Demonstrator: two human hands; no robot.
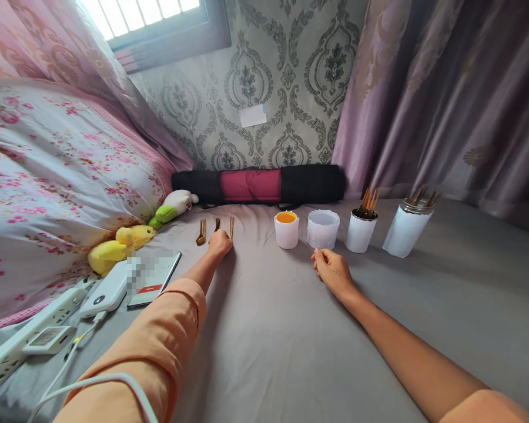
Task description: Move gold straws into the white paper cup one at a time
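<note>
My left hand [220, 242] reaches forward over the grey sheet [268, 341], its fingers curled down among gold-coloured cutlery pieces [201, 231] lying side by side. What the fingers grip is hidden. My right hand [332, 271] rests on the sheet, fingers loosely curled, just in front of a white cup with an orange inside [286, 230] and a translucent white cup [323, 228]. Further right stand a white cup holding gold utensils [361, 226] and a glass jar with more utensils [408, 228].
A black and pink rolled bolster [260, 184] lies against the wall. Yellow and green plush toys [123, 241], a phone [154, 279], a power bank [106, 292] and a power strip with cables [22, 338] sit at the left beside a flowered quilt [48, 170]. Curtains hang at the right.
</note>
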